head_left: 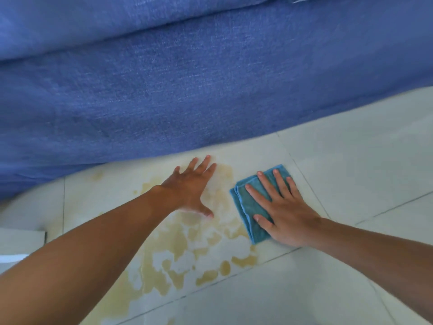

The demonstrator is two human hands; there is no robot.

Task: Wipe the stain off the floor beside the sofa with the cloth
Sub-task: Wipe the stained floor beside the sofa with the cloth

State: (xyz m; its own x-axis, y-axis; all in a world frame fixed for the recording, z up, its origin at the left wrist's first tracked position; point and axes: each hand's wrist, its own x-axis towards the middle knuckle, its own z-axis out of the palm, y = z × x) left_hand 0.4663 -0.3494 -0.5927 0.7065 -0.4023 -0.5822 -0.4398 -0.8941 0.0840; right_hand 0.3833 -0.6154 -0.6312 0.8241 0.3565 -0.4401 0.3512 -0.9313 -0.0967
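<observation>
Your right hand (284, 214) lies flat, fingers spread, palm pressing the folded teal microfiber cloth (251, 207) onto the white floor tile (351, 172). No pinch, just downward pressure. Cloth sits at the right edge of the yellowish stain (185, 249). Your left hand (191, 188) is also splayed flat, holding nothing, planted on the stain's upper part, near the blue fabric sofa (187, 78).

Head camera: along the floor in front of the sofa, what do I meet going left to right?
Left hand flat on the tile, fingers spread → a bare strip of the yellowish stain → folded blue cloth → right hand pressing down on the cloth's right part → clean white floor.
</observation>
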